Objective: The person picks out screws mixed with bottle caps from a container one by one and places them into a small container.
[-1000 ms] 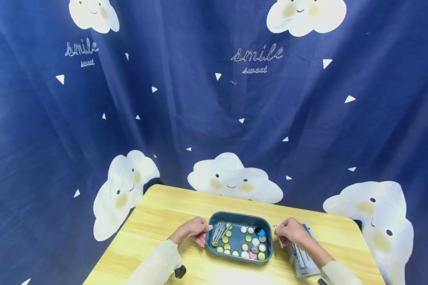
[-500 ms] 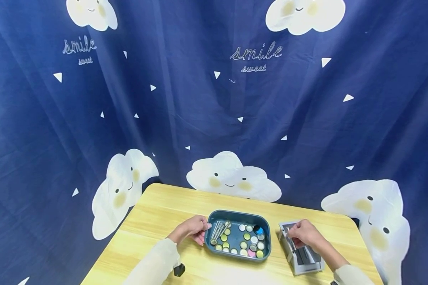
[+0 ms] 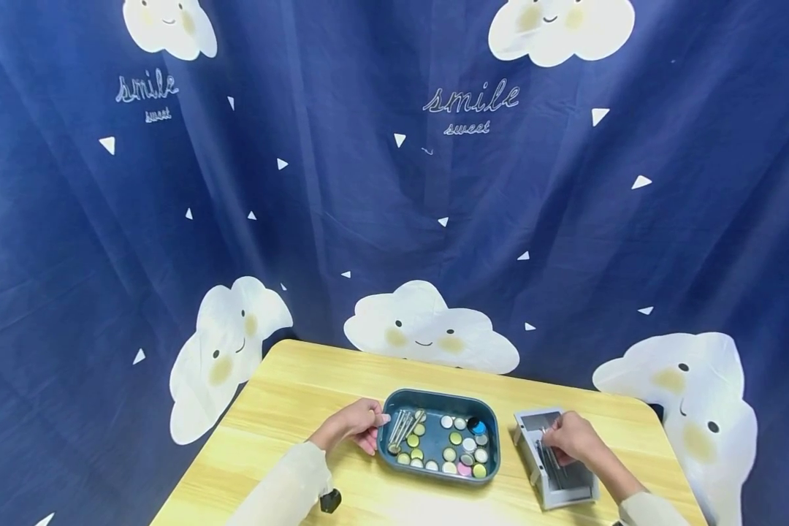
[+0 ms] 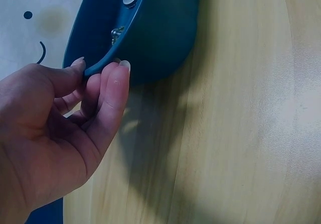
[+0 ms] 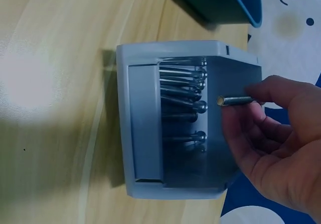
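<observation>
Our right hand (image 5: pixel 286 133) pinches a bolt (image 5: pixel 236 100) over the box (image 5: pixel 170 50) | free end toward the bolts (image 5: pixel 183 103) inside | our left hand (image 4: pixel 65 123) grips the tray (image 4: pixel 163 30)

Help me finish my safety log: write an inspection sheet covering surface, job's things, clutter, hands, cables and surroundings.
Surface: pale wood-grain table, with bright glare in places.
Job's things: blue-green tub holding round caps in several colours, with metal bolts at its left end; grey box with more bolts lying roughly side by side.
Clutter: nothing seen.
Hands: left hand pinches the tub's rim; right hand holds a single bolt over the grey box.
Cables: nothing seen.
Surroundings: dark blue curtain printed with white clouds, triangles and "smile sweet" lettering.
</observation>
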Available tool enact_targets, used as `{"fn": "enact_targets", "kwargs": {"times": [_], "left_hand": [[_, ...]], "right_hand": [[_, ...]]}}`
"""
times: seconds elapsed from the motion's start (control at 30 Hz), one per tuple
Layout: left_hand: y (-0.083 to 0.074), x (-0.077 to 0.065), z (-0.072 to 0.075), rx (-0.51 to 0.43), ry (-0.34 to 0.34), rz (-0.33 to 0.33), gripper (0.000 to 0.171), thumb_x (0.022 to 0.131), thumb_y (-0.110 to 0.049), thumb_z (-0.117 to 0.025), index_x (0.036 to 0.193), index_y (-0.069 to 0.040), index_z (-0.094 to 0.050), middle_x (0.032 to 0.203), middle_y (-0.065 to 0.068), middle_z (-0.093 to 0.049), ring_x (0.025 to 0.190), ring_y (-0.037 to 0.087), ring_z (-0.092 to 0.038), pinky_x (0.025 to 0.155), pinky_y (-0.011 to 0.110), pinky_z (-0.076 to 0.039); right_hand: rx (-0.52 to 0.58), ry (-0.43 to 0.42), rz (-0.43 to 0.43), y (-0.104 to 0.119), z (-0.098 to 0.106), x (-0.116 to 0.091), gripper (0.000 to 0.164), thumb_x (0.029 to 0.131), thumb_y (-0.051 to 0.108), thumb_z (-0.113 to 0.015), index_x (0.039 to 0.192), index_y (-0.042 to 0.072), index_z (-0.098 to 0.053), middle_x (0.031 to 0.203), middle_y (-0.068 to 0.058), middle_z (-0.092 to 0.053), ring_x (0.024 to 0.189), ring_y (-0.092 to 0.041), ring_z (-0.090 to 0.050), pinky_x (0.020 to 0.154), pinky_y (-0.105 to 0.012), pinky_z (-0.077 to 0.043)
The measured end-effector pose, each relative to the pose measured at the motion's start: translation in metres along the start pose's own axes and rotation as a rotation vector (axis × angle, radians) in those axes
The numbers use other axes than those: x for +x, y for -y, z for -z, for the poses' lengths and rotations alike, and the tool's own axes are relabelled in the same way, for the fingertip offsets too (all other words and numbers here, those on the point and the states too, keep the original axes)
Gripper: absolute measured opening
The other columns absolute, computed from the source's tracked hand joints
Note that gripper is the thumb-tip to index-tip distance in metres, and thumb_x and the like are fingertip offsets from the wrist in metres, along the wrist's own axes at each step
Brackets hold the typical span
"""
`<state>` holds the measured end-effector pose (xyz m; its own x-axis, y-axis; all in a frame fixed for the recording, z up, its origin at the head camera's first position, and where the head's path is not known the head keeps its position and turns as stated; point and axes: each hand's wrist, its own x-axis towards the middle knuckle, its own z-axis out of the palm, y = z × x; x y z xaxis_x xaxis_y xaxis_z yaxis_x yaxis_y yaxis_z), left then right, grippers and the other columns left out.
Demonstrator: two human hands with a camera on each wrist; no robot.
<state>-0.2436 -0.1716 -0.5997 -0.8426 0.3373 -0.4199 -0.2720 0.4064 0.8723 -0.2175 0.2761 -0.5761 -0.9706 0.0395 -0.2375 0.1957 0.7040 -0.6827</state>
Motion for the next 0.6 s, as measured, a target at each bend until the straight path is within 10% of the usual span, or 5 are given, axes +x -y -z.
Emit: {"fn": "enact_targets", "kwargs": {"times": [0.6], "left_hand": [[0.004,0.001,-0.001,-0.011,-0.013,-0.001,0.021,0.106,-0.015,-0.057,0.089,-0.006,-0.051,0.061,0.001,-0.051,0.047,0.012,-0.059,0.051,0.033,-0.066]], "right_hand": [[-0.352,-0.052,0.082,-0.012,-0.023,0.003,0.008,0.075,-0.003,-0.067,0.070,-0.002,-0.062,0.062,-0.008,-0.061,0.045,-0.011,-0.061,0.040,-0.023,-0.055]]}}
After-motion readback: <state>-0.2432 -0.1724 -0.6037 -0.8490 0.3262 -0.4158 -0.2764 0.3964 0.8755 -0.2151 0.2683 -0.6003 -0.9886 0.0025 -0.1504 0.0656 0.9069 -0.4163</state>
